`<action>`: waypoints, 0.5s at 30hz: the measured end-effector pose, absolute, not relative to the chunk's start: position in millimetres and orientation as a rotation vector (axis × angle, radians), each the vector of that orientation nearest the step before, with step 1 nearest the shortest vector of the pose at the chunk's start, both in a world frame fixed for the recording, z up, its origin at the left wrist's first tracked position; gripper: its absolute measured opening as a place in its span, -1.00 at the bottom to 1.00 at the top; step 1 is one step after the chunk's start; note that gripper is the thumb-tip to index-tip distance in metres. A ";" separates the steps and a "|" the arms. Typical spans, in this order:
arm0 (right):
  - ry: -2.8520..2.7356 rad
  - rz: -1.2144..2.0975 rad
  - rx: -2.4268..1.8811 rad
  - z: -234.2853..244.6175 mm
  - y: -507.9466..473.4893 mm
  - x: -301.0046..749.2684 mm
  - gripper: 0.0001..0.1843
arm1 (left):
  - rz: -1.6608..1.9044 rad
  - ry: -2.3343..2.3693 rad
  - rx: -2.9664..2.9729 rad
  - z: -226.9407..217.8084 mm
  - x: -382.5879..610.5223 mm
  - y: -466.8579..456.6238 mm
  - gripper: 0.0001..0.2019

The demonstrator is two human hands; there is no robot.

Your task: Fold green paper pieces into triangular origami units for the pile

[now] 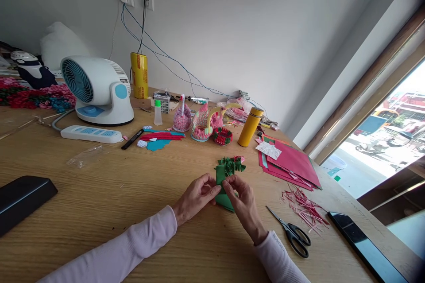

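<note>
Between both hands is a strip of green paper [220,174], held upright. My left hand [199,193] pinches its left edge, and my right hand [241,198] grips it from the right, thumb and fingers together. More green paper [226,203] lies on the table beneath my fingers, partly hidden by them. Just beyond the hands sits a small heap of folded green paper pieces [231,165], with a little pink at its right side. Black-handled scissors [292,231] lie to the right of my right hand.
Red paper sheets [295,163] and thin paper scraps [307,208] lie at right, near a phone [361,243]. Farther back stand a yellow flask [250,127], folded-paper baskets [201,125], a glue bottle [158,114], a power strip [91,134] and a white fan [102,90]. A black object [26,199] is at left.
</note>
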State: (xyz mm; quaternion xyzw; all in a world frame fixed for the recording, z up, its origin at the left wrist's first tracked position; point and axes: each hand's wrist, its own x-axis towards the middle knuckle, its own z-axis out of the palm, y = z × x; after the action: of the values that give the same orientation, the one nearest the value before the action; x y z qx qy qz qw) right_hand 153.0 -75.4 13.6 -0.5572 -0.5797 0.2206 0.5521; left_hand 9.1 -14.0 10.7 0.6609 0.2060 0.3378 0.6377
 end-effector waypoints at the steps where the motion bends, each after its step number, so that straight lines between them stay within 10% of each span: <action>1: -1.424 0.432 -1.353 14.1 -76.0 153.7 -0.78 | 0.805 0.506 1.537 11.0 8.4 -12.4 -0.73; 7: -1.618 0.210 -1.465 13.8 -77.7 154.8 -0.81 | 0.865 0.526 1.498 7.0 7.0 -3.9 -0.74; 15: -1.517 0.696 -1.359 12.8 -77.8 150.5 -0.73 | 0.865 0.482 1.304 9.0 7.6 -5.5 -0.75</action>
State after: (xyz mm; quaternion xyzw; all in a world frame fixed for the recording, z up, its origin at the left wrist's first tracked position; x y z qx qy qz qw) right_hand 150.5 -77.8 12.8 -0.5557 -0.6203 0.2845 0.4750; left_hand 7.6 -5.5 9.0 0.5816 0.2151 0.3859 0.6831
